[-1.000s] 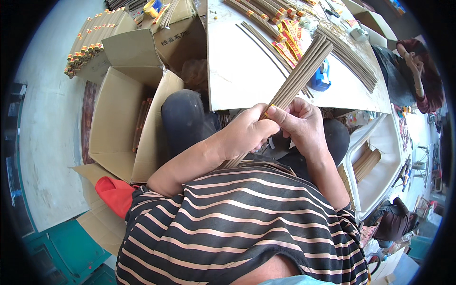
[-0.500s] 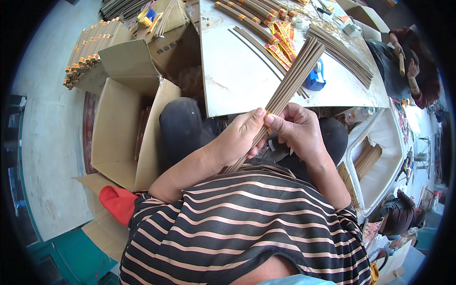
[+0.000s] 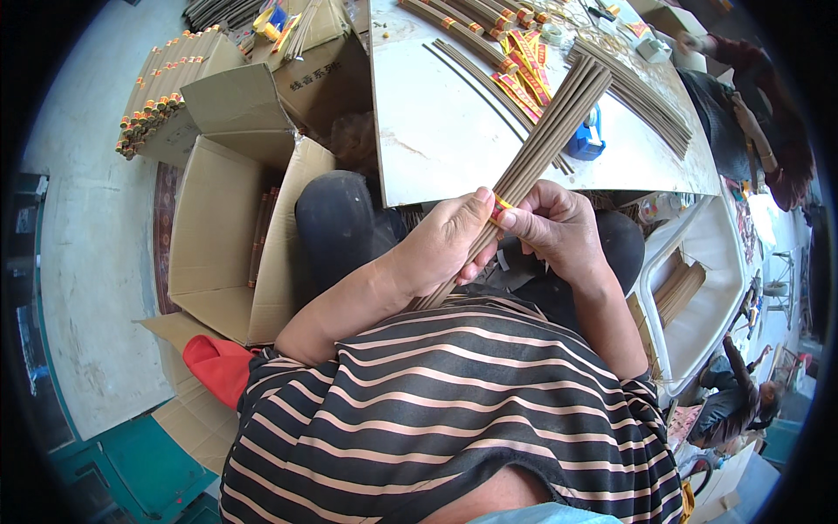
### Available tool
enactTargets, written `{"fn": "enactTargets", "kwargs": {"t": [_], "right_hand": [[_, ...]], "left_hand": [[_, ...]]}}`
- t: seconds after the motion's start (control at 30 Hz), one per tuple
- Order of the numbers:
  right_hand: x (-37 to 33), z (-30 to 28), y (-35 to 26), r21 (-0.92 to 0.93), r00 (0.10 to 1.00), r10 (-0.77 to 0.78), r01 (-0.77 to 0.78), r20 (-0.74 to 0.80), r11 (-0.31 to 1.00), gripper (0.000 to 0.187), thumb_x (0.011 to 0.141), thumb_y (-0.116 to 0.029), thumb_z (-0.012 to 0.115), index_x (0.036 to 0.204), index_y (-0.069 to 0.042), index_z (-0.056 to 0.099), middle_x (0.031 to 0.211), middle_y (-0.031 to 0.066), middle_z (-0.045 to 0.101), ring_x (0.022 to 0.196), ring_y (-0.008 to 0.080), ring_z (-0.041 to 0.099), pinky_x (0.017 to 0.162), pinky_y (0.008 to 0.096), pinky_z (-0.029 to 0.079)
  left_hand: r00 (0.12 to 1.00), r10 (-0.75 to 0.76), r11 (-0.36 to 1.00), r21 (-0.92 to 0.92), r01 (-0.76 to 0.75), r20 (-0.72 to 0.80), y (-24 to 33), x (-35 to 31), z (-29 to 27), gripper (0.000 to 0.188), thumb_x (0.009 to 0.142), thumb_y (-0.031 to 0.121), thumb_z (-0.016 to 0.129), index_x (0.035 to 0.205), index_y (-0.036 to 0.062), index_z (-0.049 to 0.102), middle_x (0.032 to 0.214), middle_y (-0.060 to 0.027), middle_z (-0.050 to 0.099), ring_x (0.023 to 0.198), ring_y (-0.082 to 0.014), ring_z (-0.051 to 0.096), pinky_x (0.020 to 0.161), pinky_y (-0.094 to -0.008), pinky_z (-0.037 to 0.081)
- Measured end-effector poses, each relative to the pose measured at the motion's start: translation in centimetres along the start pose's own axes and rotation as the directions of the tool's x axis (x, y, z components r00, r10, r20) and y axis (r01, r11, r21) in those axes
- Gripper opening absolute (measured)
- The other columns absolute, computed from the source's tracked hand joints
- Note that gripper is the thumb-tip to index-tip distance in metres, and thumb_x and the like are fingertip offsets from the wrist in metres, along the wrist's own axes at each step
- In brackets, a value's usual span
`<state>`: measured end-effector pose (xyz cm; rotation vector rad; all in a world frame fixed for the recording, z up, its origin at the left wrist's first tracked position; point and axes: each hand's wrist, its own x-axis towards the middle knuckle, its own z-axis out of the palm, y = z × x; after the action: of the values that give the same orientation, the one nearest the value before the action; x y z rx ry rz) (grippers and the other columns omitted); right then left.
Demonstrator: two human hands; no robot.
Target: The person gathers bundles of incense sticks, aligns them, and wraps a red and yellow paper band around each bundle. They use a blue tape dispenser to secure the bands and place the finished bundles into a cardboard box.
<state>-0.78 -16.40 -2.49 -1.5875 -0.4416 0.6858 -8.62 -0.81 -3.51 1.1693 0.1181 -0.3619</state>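
Note:
A bundle of brown incense sticks (image 3: pixel 552 131) slants up from my lap, its top over the table's near edge. My left hand (image 3: pixel 447 234) is closed round its lower part, thumb lying along the sticks. A red and yellow paper band (image 3: pixel 500 208) shows on the bundle between my two thumbs. My right hand (image 3: pixel 552 225) pinches that band with thumb and forefinger against the right side of the sticks. Whether the band goes fully round is hidden. Beyond the bundle stands a blue tape dispenser (image 3: pixel 588 138), near loose red and yellow bands (image 3: pixel 526 74).
The white table (image 3: pixel 419 148) also bears loose sticks (image 3: pixel 642 100) and banded bundles (image 3: pixel 458 31). At left stands an open cardboard box (image 3: pixel 205 236) with bundles inside; stacked bundles (image 3: pixel 166 83) lie behind it. A white-lined container (image 3: pixel 711 297) is at right. Other people (image 3: pixel 729 96) sit at far right.
The red and yellow band now shows more plainly as my right thumb and forefinger have shifted slightly on it. The bundle's top has moved a little right. A person at far right has raised an arm.

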Motion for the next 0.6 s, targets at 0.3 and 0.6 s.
{"fn": "enactTargets", "kwargs": {"t": [0.3, 0.6], "right_hand": [[4.3, -0.7, 2.0, 0.139, 0.956, -0.292, 0.286, 0.024, 0.948, 0.022, 0.076, -0.018, 0.073, 0.073, -0.005, 0.056, 0.068, -0.0011, 0.056, 0.064, 0.0057, 0.050, 0.057, 0.0199, 0.042], [8.8, -1.6, 0.2, 0.166, 0.918, -0.391, 0.376, 0.065, 0.912, 0.026, 0.076, -0.028, 0.073, 0.079, -0.008, 0.057, 0.072, -0.0010, 0.060, 0.072, 0.0076, 0.055, 0.073, 0.0222, 0.043]], "left_hand": [[0.999, -0.011, 0.991, -0.130, 0.018, 0.050, 1.6, 2.1, -1.4, 0.046, 0.094, 0.051, 0.028, 0.090, 0.0097, 0.048, 0.057, -0.0009, 0.046, 0.040, -0.0044, 0.040, 0.035, -0.0184, 0.035], [0.993, 0.020, 0.983, -0.186, 0.002, 0.114, 4.6, 4.3, -2.8, 0.049, 0.095, 0.049, 0.026, 0.087, 0.0056, 0.048, 0.058, 0.0001, 0.044, 0.041, -0.0039, 0.039, 0.037, -0.0177, 0.034]]}}
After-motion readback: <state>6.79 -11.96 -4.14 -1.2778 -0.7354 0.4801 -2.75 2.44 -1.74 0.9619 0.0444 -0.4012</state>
